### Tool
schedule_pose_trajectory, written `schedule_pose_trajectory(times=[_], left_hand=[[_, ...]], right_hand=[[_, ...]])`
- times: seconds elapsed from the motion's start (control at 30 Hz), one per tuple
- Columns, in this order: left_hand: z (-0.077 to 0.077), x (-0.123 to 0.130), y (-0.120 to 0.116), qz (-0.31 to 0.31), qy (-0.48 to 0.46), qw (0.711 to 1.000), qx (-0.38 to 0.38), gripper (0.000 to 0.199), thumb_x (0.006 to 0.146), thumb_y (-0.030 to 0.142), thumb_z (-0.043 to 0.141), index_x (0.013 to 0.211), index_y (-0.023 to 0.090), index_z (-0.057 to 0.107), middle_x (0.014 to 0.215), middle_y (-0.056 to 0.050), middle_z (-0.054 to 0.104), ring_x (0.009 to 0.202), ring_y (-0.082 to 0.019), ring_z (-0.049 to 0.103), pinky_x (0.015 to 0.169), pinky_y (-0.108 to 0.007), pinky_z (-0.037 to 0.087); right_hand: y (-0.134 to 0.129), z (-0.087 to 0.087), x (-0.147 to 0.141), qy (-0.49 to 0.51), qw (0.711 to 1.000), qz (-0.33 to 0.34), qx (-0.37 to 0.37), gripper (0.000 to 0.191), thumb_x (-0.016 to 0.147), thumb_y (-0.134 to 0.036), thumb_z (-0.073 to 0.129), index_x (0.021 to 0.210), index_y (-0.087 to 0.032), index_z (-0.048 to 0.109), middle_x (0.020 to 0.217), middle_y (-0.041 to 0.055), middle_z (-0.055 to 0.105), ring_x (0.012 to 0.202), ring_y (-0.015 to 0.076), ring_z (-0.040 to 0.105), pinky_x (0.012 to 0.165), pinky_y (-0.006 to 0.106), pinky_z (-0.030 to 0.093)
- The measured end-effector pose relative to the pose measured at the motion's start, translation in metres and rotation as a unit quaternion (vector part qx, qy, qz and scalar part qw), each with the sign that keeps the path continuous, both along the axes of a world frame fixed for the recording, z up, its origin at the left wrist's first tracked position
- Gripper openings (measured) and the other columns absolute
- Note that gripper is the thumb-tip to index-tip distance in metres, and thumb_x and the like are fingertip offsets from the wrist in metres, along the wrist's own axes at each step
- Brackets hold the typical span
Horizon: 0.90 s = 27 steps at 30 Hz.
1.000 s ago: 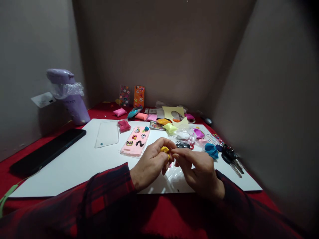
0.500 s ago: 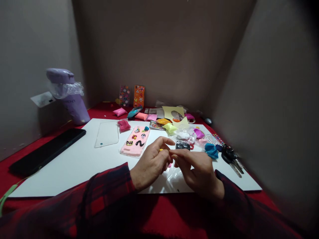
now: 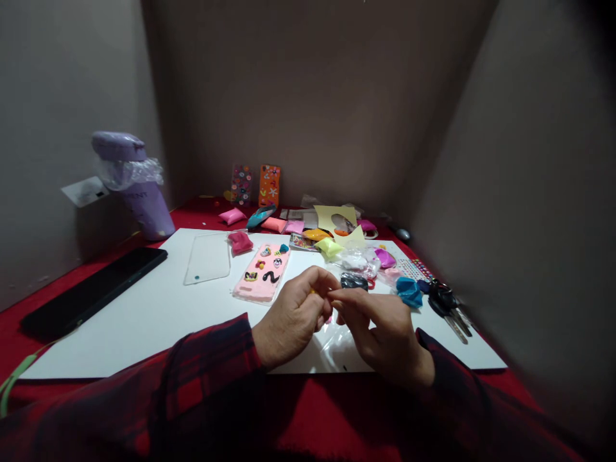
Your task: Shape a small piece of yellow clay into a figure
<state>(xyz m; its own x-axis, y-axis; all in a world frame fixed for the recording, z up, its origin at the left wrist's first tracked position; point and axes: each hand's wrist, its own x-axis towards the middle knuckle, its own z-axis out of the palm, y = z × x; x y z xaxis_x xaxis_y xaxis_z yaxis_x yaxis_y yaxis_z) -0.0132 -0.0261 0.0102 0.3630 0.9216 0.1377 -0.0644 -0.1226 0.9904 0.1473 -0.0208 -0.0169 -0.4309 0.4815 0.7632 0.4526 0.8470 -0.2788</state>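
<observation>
My left hand (image 3: 301,311) is closed, its thumb and curled index finger around a small yellow piece (image 3: 312,292) that looks like soft clay. Fingertips of my right hand (image 3: 380,324) are pinched together and meet the left fingertips; what they hold, if anything, is hidden. Beneath the hands lies a clear plastic sheet (image 3: 332,343), with a bit of pink (image 3: 329,319) showing between them. Left of the hands rests a phone case covered in pink clay (image 3: 255,289), decorated with small coloured shapes. A black clay packet (image 3: 353,281) sits just beyond my right fingers.
A white board (image 3: 144,321) covers much of the red cloth (image 3: 308,417). On it are a clear phone case (image 3: 209,260), clay packets and keys (image 3: 452,314). A black phone (image 3: 96,289) and purple tumbler (image 3: 144,199) stand left; two decorated cases (image 3: 269,186) lean at the back.
The left index finger has curled in closer to the right fingertips. Both hands stay in nearly the same place, and the things on the board have not moved.
</observation>
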Motion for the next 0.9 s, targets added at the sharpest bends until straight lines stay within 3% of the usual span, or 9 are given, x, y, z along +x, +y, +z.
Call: schedule_pose_trajectory(times=[0.4,0.73,0.9], left_hand=[[0.0003,-0.0006,0.0022,0.021,0.033,0.999,0.018,0.021,0.068,0.006,0.035,0.079,0.017,0.049,0.065,0.004,0.05,0.052,-0.005,0.044,0.05,-0.018,0.036],[0.003,-0.0014,0.0002,0.005,0.039,0.999,0.028,0.012,0.08,0.015,0.04,0.083,0.017,0.051,0.069,0.003,0.052,0.06,-0.007,0.047,0.058,-0.022,0.037],[0.001,-0.0012,0.0013,0.014,0.027,0.999,0.024,0.021,0.071,0.005,0.041,0.085,0.017,0.049,0.074,0.003,0.051,0.063,-0.008,0.048,0.059,-0.021,0.039]], right_hand=[[0.002,-0.0035,0.0011,-0.021,1.0,-0.017,-0.011,0.018,0.09,-0.013,0.048,0.103,-0.013,0.059,0.071,0.0034,0.065,0.055,0.0116,0.059,0.051,0.023,0.043],[0.0033,-0.0058,0.002,-0.049,0.998,-0.017,-0.035,0.018,0.092,-0.016,0.045,0.105,-0.015,0.057,0.072,0.0029,0.064,0.056,0.012,0.058,0.052,0.023,0.041],[0.0027,-0.0055,0.0015,-0.062,0.997,-0.01,-0.035,0.021,0.091,-0.015,0.044,0.109,-0.014,0.056,0.075,0.0039,0.065,0.056,0.0117,0.058,0.051,0.023,0.04]])
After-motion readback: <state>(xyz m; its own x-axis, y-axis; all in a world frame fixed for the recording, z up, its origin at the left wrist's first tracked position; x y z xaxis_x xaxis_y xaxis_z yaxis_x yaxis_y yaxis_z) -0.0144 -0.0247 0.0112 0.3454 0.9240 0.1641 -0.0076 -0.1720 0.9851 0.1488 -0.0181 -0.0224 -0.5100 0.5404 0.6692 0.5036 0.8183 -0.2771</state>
